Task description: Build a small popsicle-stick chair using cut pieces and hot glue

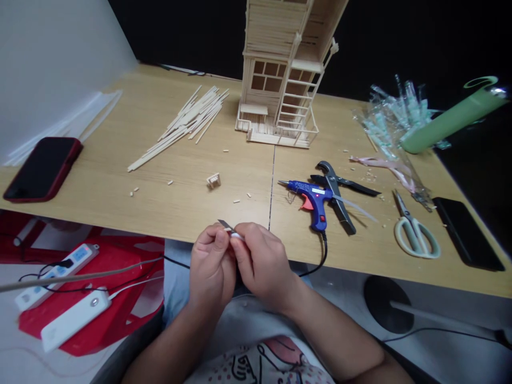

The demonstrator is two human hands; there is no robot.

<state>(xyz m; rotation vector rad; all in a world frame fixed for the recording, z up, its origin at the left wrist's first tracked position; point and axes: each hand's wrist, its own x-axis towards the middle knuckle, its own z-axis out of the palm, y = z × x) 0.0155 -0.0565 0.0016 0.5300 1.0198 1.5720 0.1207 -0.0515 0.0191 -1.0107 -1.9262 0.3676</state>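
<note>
My left hand [211,264] is closed, pinching a small pale wooden stick piece [228,230] between thumb and forefinger. In my right hand [264,261] is a craft knife [224,224], its dark blade pointing up and left across the piece. Most of the handle is hidden by my fingers; a bit of white shows. Both hands meet at the table's front edge. Just beyond them stands a tiny wooden slatted piece [214,181], with a few short stick offcuts [236,201] scattered around it.
A wooden stick model house [280,98] stands at the back, beside a pile of thin sticks [188,120]. To the right lie a blue glue gun [312,194], cutters [340,200], scissors [416,234], a dark phone-like slab [468,232] and a green cylinder [448,120]. A red-cased phone [42,168] sits left.
</note>
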